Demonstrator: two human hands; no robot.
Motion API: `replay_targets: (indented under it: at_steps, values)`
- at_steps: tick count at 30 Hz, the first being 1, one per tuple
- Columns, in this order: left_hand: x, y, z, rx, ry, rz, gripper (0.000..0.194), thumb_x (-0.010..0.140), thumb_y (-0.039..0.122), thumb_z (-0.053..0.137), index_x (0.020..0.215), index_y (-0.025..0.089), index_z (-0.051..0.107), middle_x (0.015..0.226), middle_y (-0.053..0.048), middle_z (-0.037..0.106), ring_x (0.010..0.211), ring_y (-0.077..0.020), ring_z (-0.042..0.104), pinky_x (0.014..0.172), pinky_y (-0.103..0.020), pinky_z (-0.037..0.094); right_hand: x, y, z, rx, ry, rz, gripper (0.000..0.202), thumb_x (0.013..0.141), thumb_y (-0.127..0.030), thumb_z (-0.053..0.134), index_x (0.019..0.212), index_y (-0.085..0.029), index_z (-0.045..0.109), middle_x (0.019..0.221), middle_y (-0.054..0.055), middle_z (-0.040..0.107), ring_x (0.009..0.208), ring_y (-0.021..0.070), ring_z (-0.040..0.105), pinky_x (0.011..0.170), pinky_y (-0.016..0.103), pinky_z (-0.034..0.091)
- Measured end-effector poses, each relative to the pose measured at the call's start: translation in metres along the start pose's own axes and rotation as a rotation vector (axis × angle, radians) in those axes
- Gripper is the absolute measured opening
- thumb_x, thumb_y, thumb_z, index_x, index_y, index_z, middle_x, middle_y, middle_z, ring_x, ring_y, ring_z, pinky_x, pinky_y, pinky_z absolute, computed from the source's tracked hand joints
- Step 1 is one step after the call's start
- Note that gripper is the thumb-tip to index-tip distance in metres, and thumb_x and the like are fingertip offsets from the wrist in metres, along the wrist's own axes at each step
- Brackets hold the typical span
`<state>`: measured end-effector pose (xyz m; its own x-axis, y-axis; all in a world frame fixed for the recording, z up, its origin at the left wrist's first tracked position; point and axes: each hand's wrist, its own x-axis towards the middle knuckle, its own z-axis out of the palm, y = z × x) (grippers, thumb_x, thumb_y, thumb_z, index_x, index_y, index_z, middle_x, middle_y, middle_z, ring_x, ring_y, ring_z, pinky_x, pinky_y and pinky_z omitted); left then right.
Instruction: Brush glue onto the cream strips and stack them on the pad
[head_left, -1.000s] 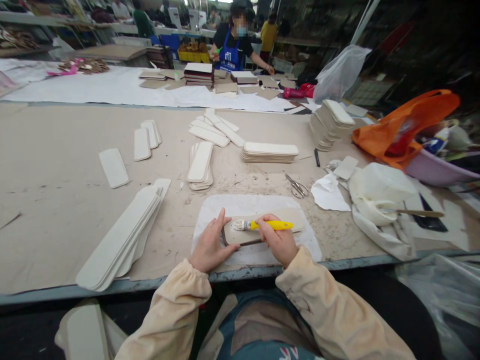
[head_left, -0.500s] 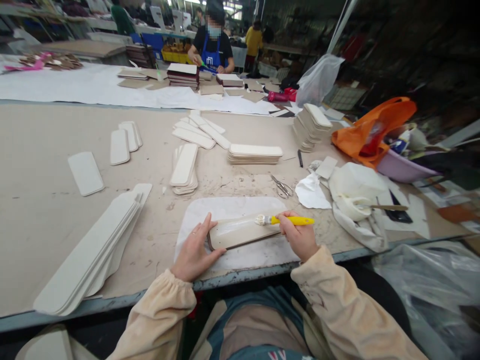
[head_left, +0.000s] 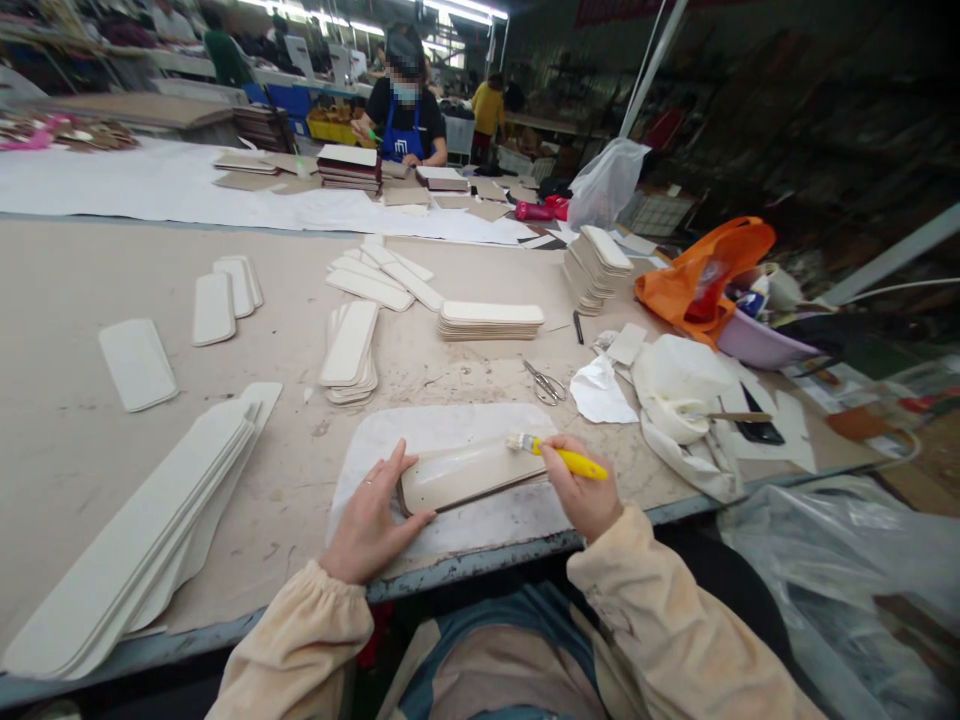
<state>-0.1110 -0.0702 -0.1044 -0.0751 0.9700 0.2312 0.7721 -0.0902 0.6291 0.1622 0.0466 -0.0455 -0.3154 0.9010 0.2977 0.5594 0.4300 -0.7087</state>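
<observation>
A long beige panel (head_left: 457, 472) with rounded corners lies at a slant on a white sheet (head_left: 375, 430) near the table's front edge. Its upper face has a wet, shiny streak. My left hand (head_left: 371, 515) is spread around the panel's left end, thumb along the near edge and fingertips at the far corner. In my right hand (head_left: 585, 490) is a yellow-handled brush (head_left: 574, 460), gripped near its ferrule. White paste coats the bristles, which are at the panel's far edge, right of its middle. My right hand covers part of the panel's right end.
Long cream strips (head_left: 142, 530) lie fanned at the left. Stacks of shorter panels (head_left: 491, 318) stand beyond the sheet, with scissors (head_left: 545, 383) nearby. A white bag (head_left: 679, 400) holding a stick and a purple basin (head_left: 765, 338) are at the right. Another person (head_left: 409, 110) works across the table.
The brush handle has tilted, its end now lower, and the bristles have moved toward the panel's far edge. My left hand stays at the panel's left end. The camera view has shifted slightly.
</observation>
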Motion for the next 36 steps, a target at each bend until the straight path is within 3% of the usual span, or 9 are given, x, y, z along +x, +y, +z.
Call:
replay_targets:
  at_steps: [4, 7, 12, 15, 18, 24, 29, 32, 36]
  values:
    - [0.000, -0.002, 0.001, 0.006, -0.001, -0.002, 0.095, 0.080, 0.042, 0.066, 0.151, 0.026, 0.006, 0.133, -0.012, 0.056, 0.126, -0.0282, 0.050, 0.108, -0.049, 0.039, -0.015, -0.028, 0.027, 0.137, -0.199, -0.221, 0.016, 0.091, -0.026, 0.047, 0.092, -0.020, 0.061, 0.084, 0.005, 0.067, 0.078, 0.0166, 0.063, 0.075, 0.027, 0.047]
    - [0.000, -0.001, 0.000, 0.006, 0.008, 0.006, 0.094, 0.080, 0.042, 0.066, 0.151, 0.026, 0.007, 0.132, -0.011, 0.057, 0.125, -0.0286, 0.051, 0.106, -0.049, 0.040, -0.015, -0.029, 0.033, 0.180, -0.211, -0.117, 0.018, 0.092, -0.029, 0.046, 0.090, -0.020, 0.061, 0.078, 0.003, 0.065, 0.072, 0.0155, 0.062, 0.070, 0.026, 0.047]
    - [-0.001, -0.002, 0.001, 0.004, 0.018, 0.024, 0.092, 0.081, 0.041, 0.065, 0.151, 0.027, 0.008, 0.133, -0.011, 0.056, 0.126, -0.0285, 0.050, 0.107, -0.049, 0.040, -0.004, 0.003, 0.007, 0.082, -0.056, 0.128, 0.023, 0.092, -0.038, 0.048, 0.085, -0.020, 0.061, 0.066, 0.000, 0.062, 0.061, 0.0146, 0.058, 0.061, 0.025, 0.045]
    - [-0.001, -0.004, 0.002, -0.005, 0.007, 0.011, 0.093, 0.080, 0.041, 0.066, 0.151, 0.026, 0.008, 0.133, -0.011, 0.056, 0.127, -0.0286, 0.049, 0.107, -0.049, 0.039, -0.001, 0.020, -0.011, -0.047, 0.019, 0.085, 0.021, 0.091, -0.036, 0.048, 0.087, -0.021, 0.061, 0.071, 0.001, 0.065, 0.065, 0.0162, 0.061, 0.063, 0.027, 0.045]
    - [-0.001, -0.004, 0.002, -0.010, 0.003, 0.008, 0.093, 0.080, 0.041, 0.065, 0.151, 0.026, 0.008, 0.134, -0.011, 0.055, 0.128, -0.0288, 0.048, 0.108, -0.049, 0.038, -0.007, 0.021, -0.016, -0.195, 0.022, -0.110, 0.017, 0.091, -0.030, 0.049, 0.091, -0.021, 0.062, 0.083, 0.005, 0.069, 0.075, 0.0184, 0.064, 0.071, 0.029, 0.047]
    - [-0.001, -0.002, 0.002, -0.010, 0.007, 0.022, 0.094, 0.080, 0.043, 0.066, 0.151, 0.025, 0.007, 0.134, -0.012, 0.055, 0.127, -0.0283, 0.049, 0.108, -0.049, 0.039, -0.035, -0.021, 0.020, -0.457, -0.197, -0.381, 0.015, 0.085, -0.018, 0.048, 0.080, -0.019, 0.062, 0.069, 0.007, 0.064, 0.067, 0.0184, 0.059, 0.064, 0.028, 0.043]
    - [-0.001, -0.002, 0.002, -0.027, 0.014, 0.011, 0.095, 0.079, 0.042, 0.067, 0.151, 0.025, 0.008, 0.133, -0.012, 0.056, 0.126, -0.0285, 0.050, 0.107, -0.050, 0.039, -0.048, -0.065, 0.050, -0.168, -0.307, -0.453, 0.015, 0.085, -0.018, 0.047, 0.080, -0.017, 0.061, 0.069, 0.006, 0.062, 0.067, 0.0170, 0.057, 0.065, 0.028, 0.042]
    - [-0.001, 0.000, 0.001, -0.042, 0.013, 0.011, 0.095, 0.079, 0.039, 0.067, 0.151, 0.024, 0.008, 0.133, -0.013, 0.056, 0.126, -0.0278, 0.050, 0.107, -0.050, 0.039, -0.043, -0.074, 0.054, 0.169, -0.343, -0.291, 0.018, 0.090, -0.022, 0.045, 0.086, -0.017, 0.062, 0.075, 0.004, 0.063, 0.070, 0.0144, 0.058, 0.068, 0.026, 0.043]
    - [-0.001, 0.003, 0.000, -0.049, -0.008, 0.011, 0.102, 0.075, 0.041, 0.072, 0.151, 0.022, 0.008, 0.133, -0.014, 0.057, 0.127, -0.0284, 0.050, 0.108, -0.051, 0.038, -0.030, -0.063, 0.061, 0.570, -0.286, 0.168, 0.022, 0.093, -0.035, 0.047, 0.083, -0.018, 0.058, 0.058, -0.004, 0.051, 0.055, 0.0104, 0.048, 0.058, 0.023, 0.040]
